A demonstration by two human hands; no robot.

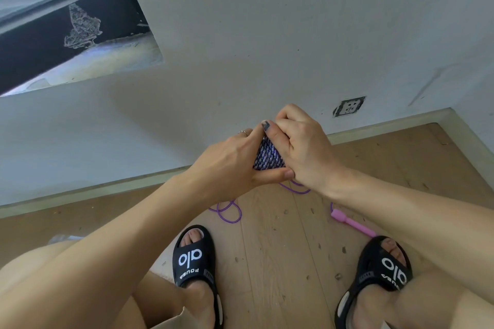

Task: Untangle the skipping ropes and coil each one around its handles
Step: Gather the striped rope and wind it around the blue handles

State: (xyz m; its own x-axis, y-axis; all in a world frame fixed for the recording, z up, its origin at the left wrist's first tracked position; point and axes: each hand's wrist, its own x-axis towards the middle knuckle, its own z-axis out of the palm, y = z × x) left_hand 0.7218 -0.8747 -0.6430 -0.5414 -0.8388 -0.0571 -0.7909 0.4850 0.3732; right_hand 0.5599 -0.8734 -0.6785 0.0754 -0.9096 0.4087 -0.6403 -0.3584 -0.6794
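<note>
Skipping rope, dark blue and white patterned cord [268,155]: wound into a tight bundle, held up above the floor between both hands. Handles inside the bundle are hidden.

Left hand [232,160]: cups the bundle from its left side; fingers curled round it, thumb [272,175] laid along the underside. A ring [242,132] sits on one finger.

Right hand [302,145]: closes on the bundle from its right side, fingers [287,125] bent over the top end, pinching at the cord there. A dark-painted nail [266,125] shows just left of these fingers; which hand it belongs to cannot be told.

Second skipping rope, purple cord [230,211]: lies in loose loops on the wooden floor [270,243], below the hands, part of it passing under the right wrist.

Pink handle [350,220]: on the floor below the right forearm, near the right foot.

Black slides [194,256]: one on each foot, on the floor below both hands.

Wall socket [349,106]: in the white wall, to the right of the right hand's fingers.
</note>
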